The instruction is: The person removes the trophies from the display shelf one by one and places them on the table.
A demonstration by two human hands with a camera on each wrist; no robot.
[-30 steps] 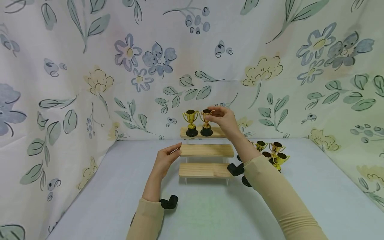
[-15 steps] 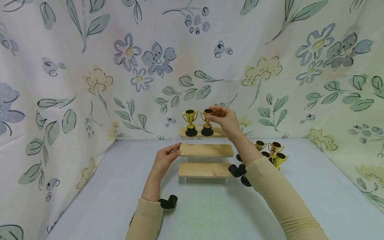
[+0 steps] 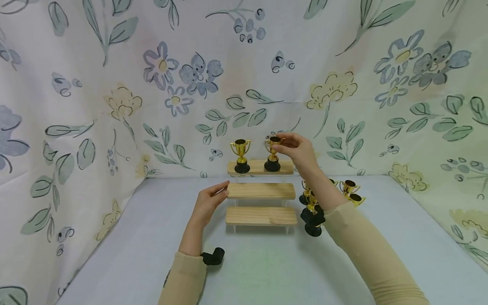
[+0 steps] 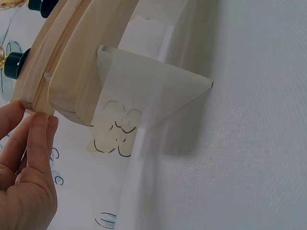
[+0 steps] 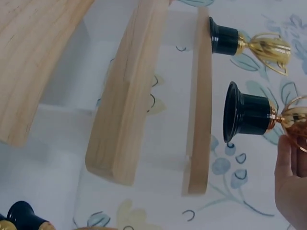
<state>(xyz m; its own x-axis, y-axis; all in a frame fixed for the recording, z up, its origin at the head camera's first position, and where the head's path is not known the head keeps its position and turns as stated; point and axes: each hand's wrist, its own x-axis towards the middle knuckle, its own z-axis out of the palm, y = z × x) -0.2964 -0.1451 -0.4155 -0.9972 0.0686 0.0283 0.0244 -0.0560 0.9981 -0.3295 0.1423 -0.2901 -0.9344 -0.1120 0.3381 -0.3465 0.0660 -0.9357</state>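
Note:
A three-tier wooden shelf stand stands at centre, with its top board, middle board and bottom board. My left hand pinches the left end of the middle board, fingers against its end grain. A gold trophy cup with a black base stands on the top board's left part. My right hand pinches a second, coppery-gold trophy cup by its bowl, thumb in front. In the right wrist view a gap shows between that trophy's base and the top board.
Several more trophy cups cluster on the white tabletop right of the stand, partly hidden by my right forearm. One black trophy base shows near the wrist camera. A floral cloth hangs behind.
My right hand has carried the coppery-gold trophy rightward along the top board, away from the other cup, widening the gap between them. My left hand keeps its hold on the board.

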